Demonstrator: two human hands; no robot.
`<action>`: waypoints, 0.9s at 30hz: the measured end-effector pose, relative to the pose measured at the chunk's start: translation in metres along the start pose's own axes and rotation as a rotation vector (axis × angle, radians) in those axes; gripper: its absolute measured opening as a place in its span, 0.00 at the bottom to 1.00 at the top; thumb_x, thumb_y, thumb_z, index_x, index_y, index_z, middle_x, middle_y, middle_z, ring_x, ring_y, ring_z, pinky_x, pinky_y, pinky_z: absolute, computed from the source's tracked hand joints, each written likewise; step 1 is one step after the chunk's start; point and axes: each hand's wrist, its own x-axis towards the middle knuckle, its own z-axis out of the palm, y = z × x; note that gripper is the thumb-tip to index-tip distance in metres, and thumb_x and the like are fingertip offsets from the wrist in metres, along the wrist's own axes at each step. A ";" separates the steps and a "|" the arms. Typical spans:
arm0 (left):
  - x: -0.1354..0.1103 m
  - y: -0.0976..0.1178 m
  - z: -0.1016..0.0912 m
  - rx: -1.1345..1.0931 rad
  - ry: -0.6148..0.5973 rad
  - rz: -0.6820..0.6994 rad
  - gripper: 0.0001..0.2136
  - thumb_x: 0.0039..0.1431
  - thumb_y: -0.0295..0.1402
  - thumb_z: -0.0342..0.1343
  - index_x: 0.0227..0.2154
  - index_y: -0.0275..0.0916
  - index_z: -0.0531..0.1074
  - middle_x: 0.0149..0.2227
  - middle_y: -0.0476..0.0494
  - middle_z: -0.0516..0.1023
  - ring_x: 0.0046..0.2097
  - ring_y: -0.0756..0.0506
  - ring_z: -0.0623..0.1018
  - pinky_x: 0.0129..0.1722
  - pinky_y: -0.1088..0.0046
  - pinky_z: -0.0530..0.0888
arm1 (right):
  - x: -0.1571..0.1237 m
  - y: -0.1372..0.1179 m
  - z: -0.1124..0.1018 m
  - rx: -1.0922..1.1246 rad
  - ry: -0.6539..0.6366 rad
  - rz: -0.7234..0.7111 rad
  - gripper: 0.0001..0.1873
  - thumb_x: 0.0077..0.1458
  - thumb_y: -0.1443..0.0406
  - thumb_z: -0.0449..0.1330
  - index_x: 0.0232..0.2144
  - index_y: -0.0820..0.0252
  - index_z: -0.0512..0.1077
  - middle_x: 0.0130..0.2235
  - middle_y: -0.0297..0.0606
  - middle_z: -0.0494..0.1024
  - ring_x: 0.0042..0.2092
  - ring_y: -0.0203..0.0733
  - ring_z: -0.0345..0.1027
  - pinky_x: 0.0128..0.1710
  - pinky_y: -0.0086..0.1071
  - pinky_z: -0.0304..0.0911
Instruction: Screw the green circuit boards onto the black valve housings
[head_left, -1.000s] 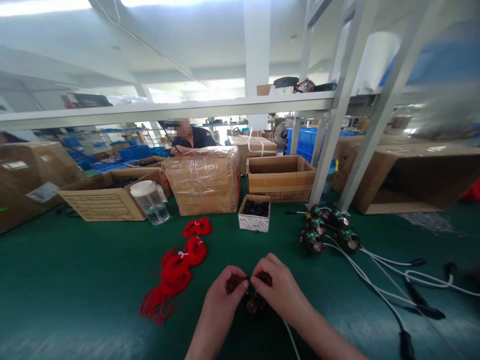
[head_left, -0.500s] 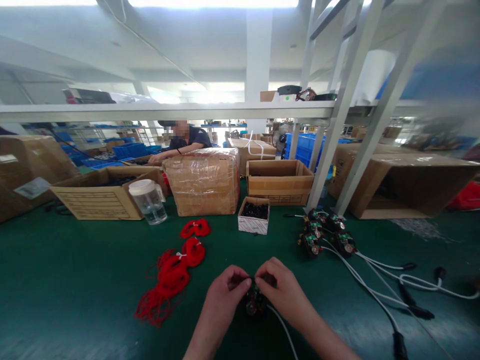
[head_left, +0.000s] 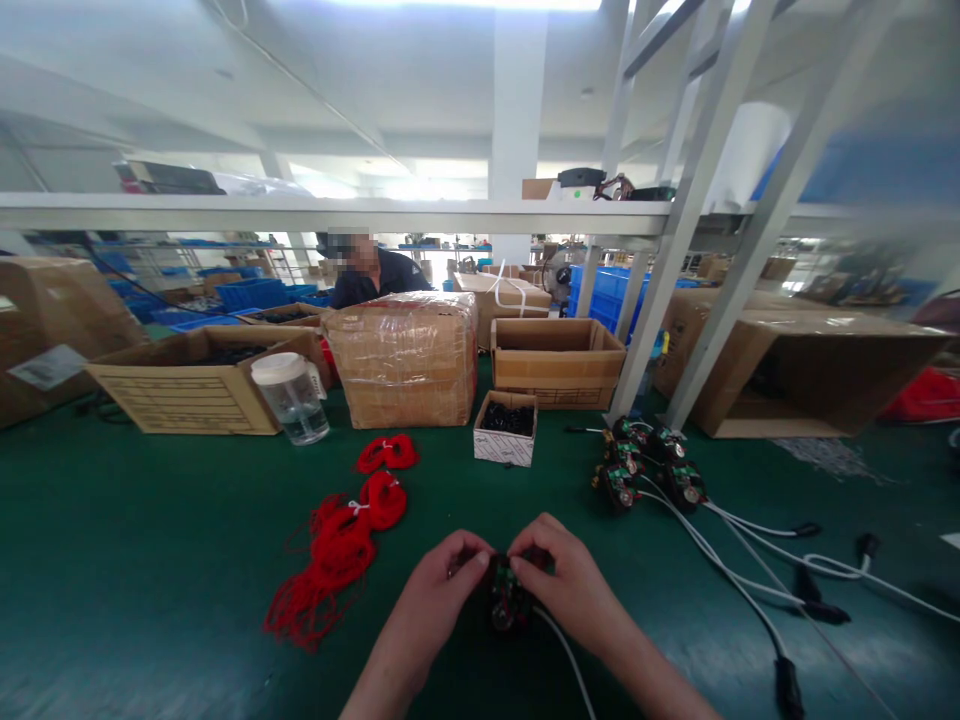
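Observation:
Low in the middle of the view, my left hand [head_left: 439,590] and my right hand [head_left: 570,580] meet over a small black electronic part [head_left: 508,602]. Both hands pinch it from either side, fingers curled. A white cable [head_left: 566,655] runs from the part down toward me. The part rests just above the green table [head_left: 150,560]. Red wire bundles [head_left: 341,550] lie to the left of my left hand.
Several similar parts with white cables [head_left: 649,465] lie right of centre. A small white box of black pieces [head_left: 506,430], a plastic jug [head_left: 291,397], a taped carton [head_left: 405,360] and open cartons [head_left: 559,360] stand behind. A metal rack [head_left: 675,250] rises overhead. A person sits beyond the cartons.
My hands have stayed closed on the small part and shifted only slightly. The view has drifted a little, so the table things sit slightly higher and further left.

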 end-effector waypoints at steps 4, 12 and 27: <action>0.000 0.000 0.000 0.036 0.022 -0.009 0.12 0.55 0.42 0.57 0.35 0.39 0.75 0.33 0.48 0.77 0.39 0.43 0.75 0.41 0.69 0.69 | 0.003 -0.002 0.002 0.017 0.009 -0.012 0.06 0.55 0.72 0.60 0.31 0.58 0.75 0.35 0.34 0.70 0.35 0.39 0.66 0.34 0.31 0.60; -0.003 -0.003 0.014 0.165 0.169 0.051 0.09 0.56 0.41 0.55 0.32 0.41 0.73 0.32 0.48 0.79 0.38 0.42 0.79 0.40 0.68 0.71 | -0.001 0.005 0.002 0.021 0.024 -0.050 0.06 0.57 0.70 0.60 0.33 0.57 0.76 0.36 0.34 0.71 0.36 0.40 0.68 0.35 0.32 0.62; -0.007 -0.017 0.023 0.077 0.234 0.106 0.12 0.56 0.45 0.56 0.34 0.42 0.74 0.33 0.48 0.79 0.37 0.42 0.78 0.40 0.68 0.72 | -0.022 0.017 -0.001 0.132 0.026 -0.084 0.13 0.65 0.64 0.54 0.46 0.52 0.78 0.43 0.39 0.73 0.41 0.41 0.71 0.42 0.35 0.67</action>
